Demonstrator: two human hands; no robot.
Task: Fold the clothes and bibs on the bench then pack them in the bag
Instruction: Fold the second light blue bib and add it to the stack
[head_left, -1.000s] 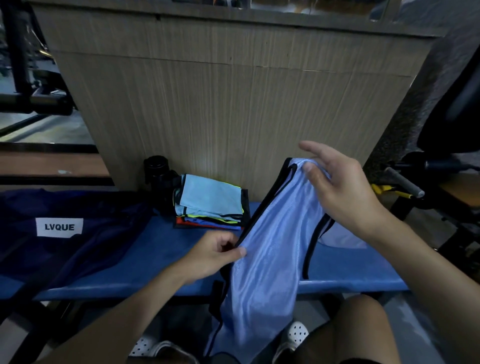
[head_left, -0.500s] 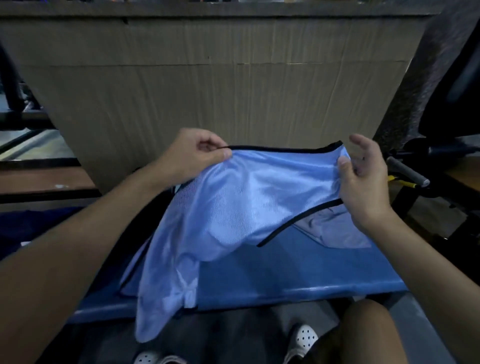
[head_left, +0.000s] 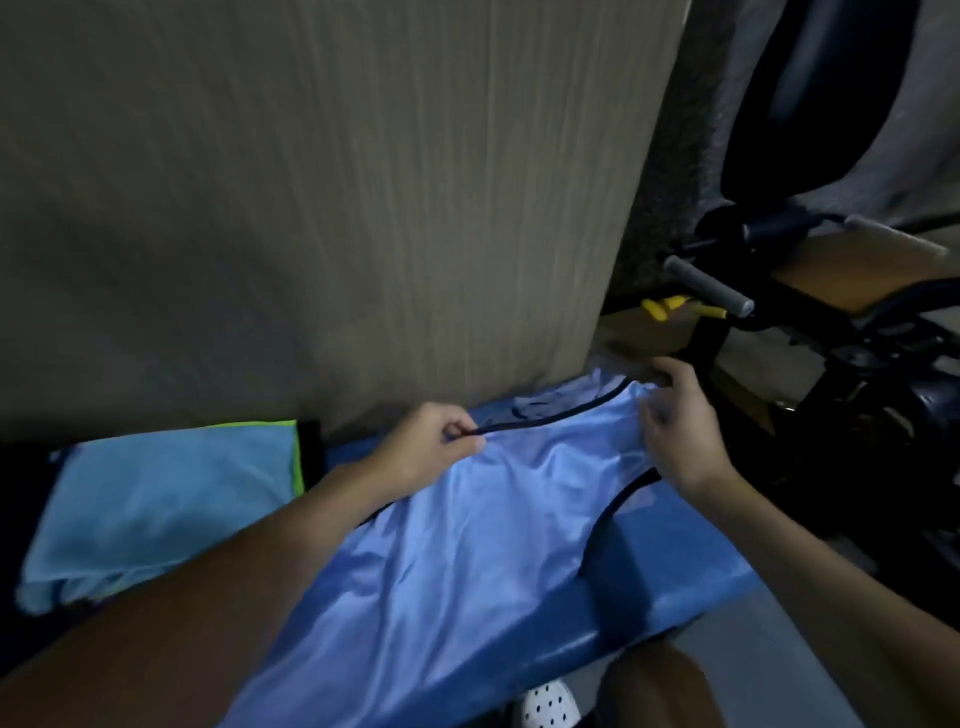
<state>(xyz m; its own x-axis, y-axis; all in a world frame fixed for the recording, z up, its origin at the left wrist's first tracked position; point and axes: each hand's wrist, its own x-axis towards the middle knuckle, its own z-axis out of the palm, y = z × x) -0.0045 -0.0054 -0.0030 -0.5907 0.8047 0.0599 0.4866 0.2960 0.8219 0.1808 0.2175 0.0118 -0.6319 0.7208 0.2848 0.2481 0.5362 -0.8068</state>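
Observation:
A light blue bib (head_left: 467, 530) with black trim lies spread across the blue bench (head_left: 670, 577), its lower part hanging over the front edge. My left hand (head_left: 431, 447) pinches the black trim of its top edge near the wall. My right hand (head_left: 675, 421) grips the bib's far right corner at the bench's end. To the left lies a stack of folded bibs (head_left: 156, 504), the top one pale blue with a yellow-green edge. The bag is out of view.
A wood-grain panel (head_left: 337, 208) rises right behind the bench. To the right stands black gym equipment with a grey handle (head_left: 711, 286) and a yellow part (head_left: 665, 306). My knee (head_left: 660, 686) and a white shoe (head_left: 545, 706) are below the bench's front edge.
Both hands have lowered the bib from the air onto the bench and spread it flat. The view has tilted down and moved closer to the bench.

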